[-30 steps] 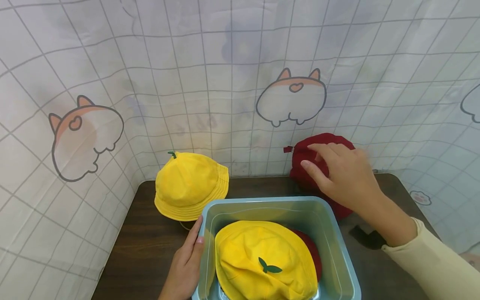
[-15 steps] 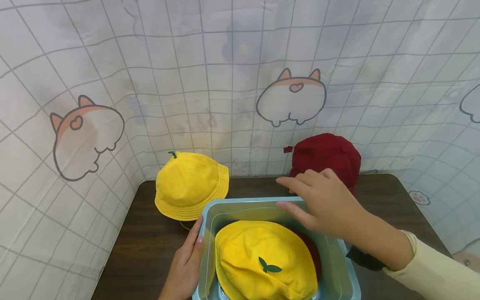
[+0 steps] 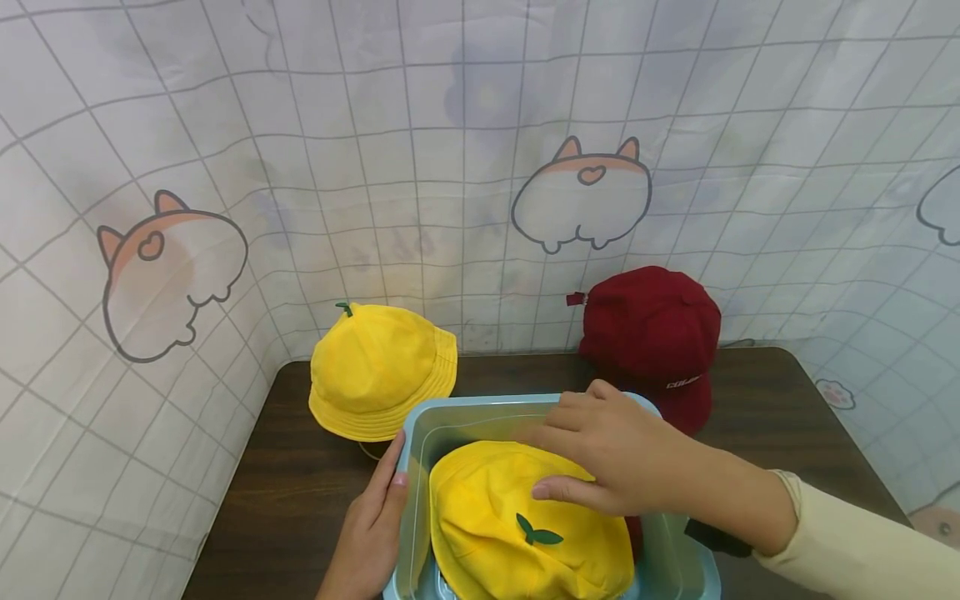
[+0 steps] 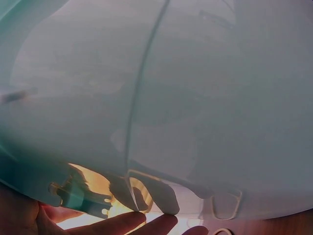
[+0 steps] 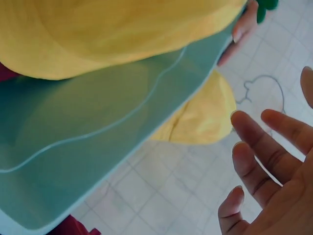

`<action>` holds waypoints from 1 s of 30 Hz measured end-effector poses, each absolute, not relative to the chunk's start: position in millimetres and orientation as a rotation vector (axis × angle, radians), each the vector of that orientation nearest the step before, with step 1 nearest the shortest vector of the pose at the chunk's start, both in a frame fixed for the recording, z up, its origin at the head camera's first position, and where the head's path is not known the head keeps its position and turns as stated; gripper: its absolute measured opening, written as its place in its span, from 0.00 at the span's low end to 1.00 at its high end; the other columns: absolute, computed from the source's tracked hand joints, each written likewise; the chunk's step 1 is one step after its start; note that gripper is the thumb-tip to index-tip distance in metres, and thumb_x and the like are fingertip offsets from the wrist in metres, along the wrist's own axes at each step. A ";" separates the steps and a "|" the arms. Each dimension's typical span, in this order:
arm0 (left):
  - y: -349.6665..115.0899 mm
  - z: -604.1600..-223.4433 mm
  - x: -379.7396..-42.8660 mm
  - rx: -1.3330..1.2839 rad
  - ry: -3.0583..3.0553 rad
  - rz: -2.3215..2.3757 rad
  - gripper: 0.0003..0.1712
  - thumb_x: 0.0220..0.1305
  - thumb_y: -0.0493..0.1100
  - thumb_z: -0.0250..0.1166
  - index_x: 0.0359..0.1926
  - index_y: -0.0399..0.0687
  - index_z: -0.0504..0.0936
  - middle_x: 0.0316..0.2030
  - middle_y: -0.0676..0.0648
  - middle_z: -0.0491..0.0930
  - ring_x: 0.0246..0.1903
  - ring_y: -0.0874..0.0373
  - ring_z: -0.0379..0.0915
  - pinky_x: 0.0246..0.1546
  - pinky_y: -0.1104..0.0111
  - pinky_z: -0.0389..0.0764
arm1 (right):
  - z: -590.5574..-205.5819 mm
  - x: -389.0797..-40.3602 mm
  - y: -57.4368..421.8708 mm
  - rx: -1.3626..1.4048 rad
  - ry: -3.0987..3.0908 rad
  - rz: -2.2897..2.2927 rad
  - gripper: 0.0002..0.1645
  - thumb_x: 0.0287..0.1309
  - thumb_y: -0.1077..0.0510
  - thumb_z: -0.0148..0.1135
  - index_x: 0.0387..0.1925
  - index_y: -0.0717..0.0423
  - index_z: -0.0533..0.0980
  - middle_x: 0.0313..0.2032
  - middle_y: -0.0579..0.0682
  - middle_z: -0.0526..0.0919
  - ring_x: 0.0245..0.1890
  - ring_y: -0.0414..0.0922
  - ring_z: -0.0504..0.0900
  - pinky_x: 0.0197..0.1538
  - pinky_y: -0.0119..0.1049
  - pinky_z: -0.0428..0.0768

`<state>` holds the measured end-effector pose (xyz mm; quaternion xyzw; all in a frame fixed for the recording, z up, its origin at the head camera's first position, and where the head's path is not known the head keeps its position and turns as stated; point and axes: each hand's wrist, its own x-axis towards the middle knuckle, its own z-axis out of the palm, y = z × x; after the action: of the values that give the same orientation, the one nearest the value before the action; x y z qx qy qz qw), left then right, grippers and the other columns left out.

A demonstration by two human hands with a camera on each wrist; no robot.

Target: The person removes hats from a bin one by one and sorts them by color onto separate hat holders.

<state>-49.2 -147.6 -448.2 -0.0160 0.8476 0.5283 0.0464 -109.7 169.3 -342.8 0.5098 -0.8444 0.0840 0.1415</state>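
Observation:
A light blue plastic bin (image 3: 675,533) stands at the front of the dark table. Inside it a yellow bucket hat (image 3: 480,500) with a green sprout lies over a dark red item (image 3: 634,533), mostly hidden. My left hand (image 3: 369,521) rests along the bin's outer left wall; in the left wrist view its fingers (image 4: 156,225) stretch out against the wall. Over the bin's right part hovers my right hand (image 3: 607,454), fingers loosely spread and holding nothing. In the right wrist view this hand (image 5: 274,176) is apart from the hat.
Behind the bin at the left stands another yellow bucket hat (image 3: 378,367). A dark red baseball cap (image 3: 652,325) with white lettering on its front sits at the back right. A white gridded sheet (image 3: 480,208) printed with corgi rumps surrounds the wooden table (image 3: 262,500).
My right hand has moved left and toward me, from in front of the red cap to above the yellow hat in the bin. The left hand has stayed at the bin's side.

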 end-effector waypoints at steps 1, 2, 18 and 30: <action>-147.6 -448.4 -49.0 -0.047 2.591 1.614 0.28 0.82 0.59 0.42 0.78 0.80 0.53 0.78 0.54 0.59 0.70 0.52 0.64 0.68 0.48 0.68 | -344.1 -108.4 167.9 1.496 -2.439 0.240 0.28 0.71 0.32 0.53 0.61 0.40 0.79 0.42 0.34 0.85 0.40 0.35 0.75 0.41 0.34 0.69; -147.7 -448.6 -48.7 -0.046 2.594 1.617 0.28 0.82 0.59 0.43 0.78 0.80 0.53 0.77 0.54 0.60 0.70 0.53 0.65 0.68 0.50 0.69 | -345.4 -107.2 166.5 1.521 -2.445 0.240 0.28 0.71 0.31 0.53 0.61 0.39 0.79 0.42 0.35 0.85 0.40 0.36 0.75 0.42 0.35 0.70; -147.7 -448.8 -47.7 -0.019 2.601 1.628 0.28 0.83 0.58 0.42 0.79 0.77 0.53 0.77 0.55 0.60 0.70 0.54 0.64 0.68 0.50 0.68 | -358.8 -91.4 147.8 1.794 -2.358 0.139 0.32 0.67 0.25 0.50 0.61 0.35 0.79 0.31 0.33 0.79 0.31 0.35 0.68 0.37 0.31 0.55; -146.7 -449.7 -48.7 -0.011 2.641 1.609 0.28 0.83 0.56 0.42 0.79 0.76 0.54 0.76 0.54 0.63 0.68 0.55 0.68 0.68 0.50 0.69 | -365.5 -90.3 144.3 1.888 -2.453 0.098 0.33 0.66 0.23 0.48 0.62 0.31 0.77 0.30 0.34 0.76 0.31 0.35 0.65 0.35 0.32 0.56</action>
<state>-48.7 -146.7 -449.7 -0.0034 0.8538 0.5201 0.0247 -90.3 144.3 -365.5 0.6095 -0.7918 0.0315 0.0226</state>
